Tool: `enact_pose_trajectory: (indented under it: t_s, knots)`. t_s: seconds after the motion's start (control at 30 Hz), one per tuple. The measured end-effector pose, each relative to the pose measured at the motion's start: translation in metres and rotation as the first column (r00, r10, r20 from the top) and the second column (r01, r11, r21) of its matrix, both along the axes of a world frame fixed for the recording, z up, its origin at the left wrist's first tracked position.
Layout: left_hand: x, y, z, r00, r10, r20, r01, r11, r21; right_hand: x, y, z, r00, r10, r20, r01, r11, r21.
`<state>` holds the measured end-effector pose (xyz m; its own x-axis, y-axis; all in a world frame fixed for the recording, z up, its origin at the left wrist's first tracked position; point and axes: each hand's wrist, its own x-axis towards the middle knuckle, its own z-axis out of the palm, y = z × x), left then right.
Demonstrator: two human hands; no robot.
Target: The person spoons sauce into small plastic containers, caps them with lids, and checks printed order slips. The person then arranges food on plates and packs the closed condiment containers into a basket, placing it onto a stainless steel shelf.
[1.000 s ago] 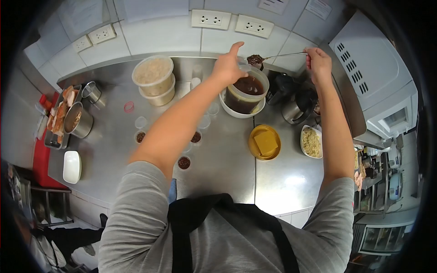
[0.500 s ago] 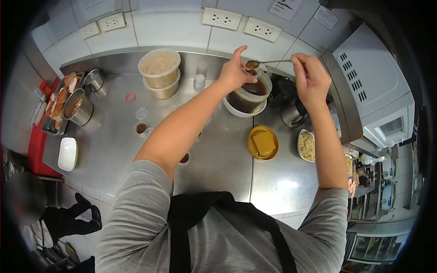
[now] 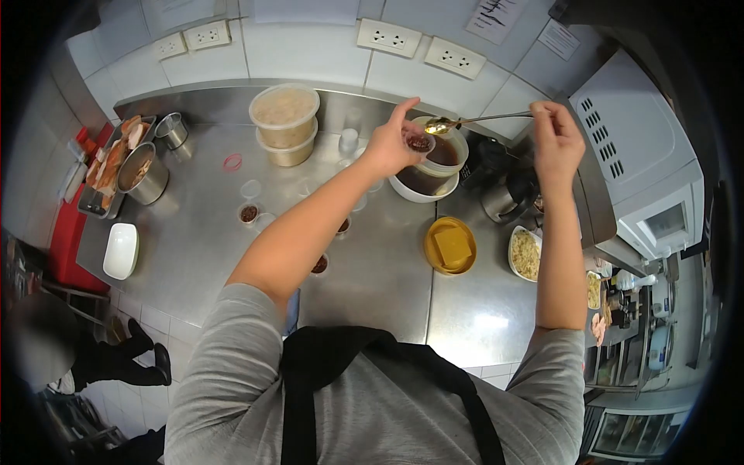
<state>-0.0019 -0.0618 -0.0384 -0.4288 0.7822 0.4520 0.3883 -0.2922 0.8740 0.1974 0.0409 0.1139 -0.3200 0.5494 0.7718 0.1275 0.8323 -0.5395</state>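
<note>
My left hand grips a small clear cup with dark reddish-brown contents, near the rim of a tall tub. Pinched in my right hand is the end of a long-handled spoon. Its shiny bowl hangs just above the cup and the tub, looking mostly bare. Dark brown liquid fills the translucent tub, which stands in a white bowl. Another small cup with similar dark contents stands left of my left forearm; two more show beside that arm.
A yellow round lid or dish holds a yellow block. Stacked tubs stand at the back, with steel pots at left. A white dish, a bowl of pale crumbly food and a microwave flank the counter. A person is at lower left.
My right hand has moved right, drawing the spoon slightly away from the cup. The dark contents seen on the spoon earlier no longer show. My left hand has tilted the cup toward view.
</note>
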Motion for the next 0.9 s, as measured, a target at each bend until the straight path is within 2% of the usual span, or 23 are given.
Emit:
enact_pose_trajectory:
  t_s: [0.1,0.17,0.2,0.23,0.3,0.37,0.4,0.5,0.57,0.63,0.7,0.8,0.9]
  knots:
    - [0.026,-0.055,0.002,1.0,-0.001,-0.03,-0.004,0.989,-0.149,0.012,0.031,-0.002,0.964,0.202,-0.173,-0.247,0.922,-0.298]
    - [0.049,-0.089,-0.019,0.997,-0.075,-0.024,0.066,0.96,-0.271,0.012,0.043,-0.007,0.97,0.143,-0.196,-0.205,0.914,-0.35]
    - [0.06,-0.102,-0.041,0.987,-0.092,-0.132,0.048,0.951,-0.305,0.013,0.054,-0.012,0.977,0.143,-0.158,-0.192,0.909,-0.369]
    - [0.069,-0.112,-0.066,0.964,-0.115,-0.24,0.029,0.941,-0.337,0.01,0.069,-0.024,0.989,0.104,-0.107,-0.133,0.937,-0.322]
    - [0.088,-0.132,-0.102,0.941,-0.144,-0.306,0.026,0.933,-0.358,0.0,0.095,-0.051,1.0,0.012,-0.009,-0.014,0.976,-0.216]
    - [0.1,-0.143,-0.112,0.938,-0.188,-0.292,0.046,0.901,-0.431,-0.012,0.095,-0.07,0.976,-0.153,0.153,0.15,0.988,0.032]
    - [0.101,-0.146,-0.115,0.935,-0.211,-0.284,0.057,0.882,-0.467,-0.019,0.087,-0.075,0.97,-0.179,0.162,0.162,0.98,0.115]
    - [0.086,-0.139,-0.103,0.925,-0.176,-0.338,0.055,0.939,-0.339,-0.038,0.074,-0.088,0.969,-0.177,0.172,0.118,0.944,0.309]
    - [0.05,-0.123,-0.097,0.872,0.026,-0.489,-0.17,0.953,-0.253,-0.046,0.075,-0.098,0.968,-0.172,0.181,0.072,0.888,0.454]
    - [0.004,-0.099,-0.091,0.83,0.196,-0.523,-0.371,0.893,-0.254,-0.053,0.077,-0.11,0.962,-0.168,0.215,0.029,0.846,0.532]
    - [-0.036,-0.073,-0.099,0.732,0.241,-0.637,-0.538,0.778,-0.324,-0.06,0.073,-0.122,0.955,-0.152,0.254,0.002,0.861,0.509]
    - [-0.063,-0.052,-0.121,0.678,0.141,-0.722,-0.555,0.741,-0.377,-0.072,0.067,-0.137,0.958,-0.101,0.268,-0.007,0.928,0.373]
    - [-0.085,-0.038,-0.137,0.723,0.016,-0.691,-0.49,0.716,-0.497,-0.076,0.06,-0.141,0.953,-0.087,0.29,0.038,0.984,0.172]
